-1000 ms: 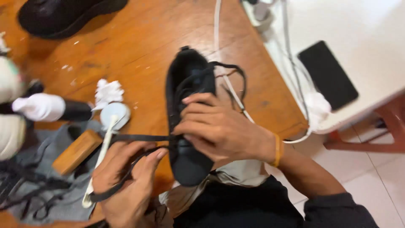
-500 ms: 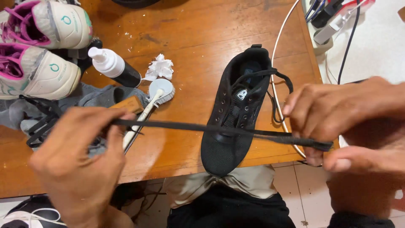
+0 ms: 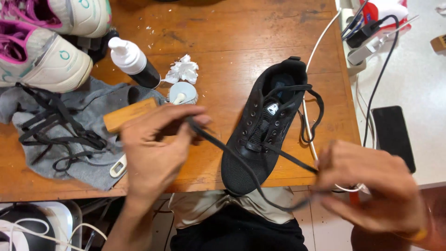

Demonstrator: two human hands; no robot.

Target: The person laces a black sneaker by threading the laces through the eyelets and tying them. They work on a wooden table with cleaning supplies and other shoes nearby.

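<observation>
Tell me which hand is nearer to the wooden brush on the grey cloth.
Left. The left hand hovers right beside the wooden brush, partly over its end, pinching the black lace. The right hand is past the black shoe, off the table edge, holding the lace's other stretch.

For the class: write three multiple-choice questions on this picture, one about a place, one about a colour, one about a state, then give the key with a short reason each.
1. Where does the black shoe lie?
A. on the wooden table
B. on the floor
C. on the grey cloth

2. What colour is the lace pulled by the left hand and right hand?
A. white
B. black
C. pink

3. How is that lace?
A. tied in a bow
B. lying loose, untouched
C. threaded through the lower eyelets, an end in each hand

Key: 1 A, its toe overhangs the near edge; 2 B, it matches the shoe; 3 C, each end runs to fingers.
</observation>
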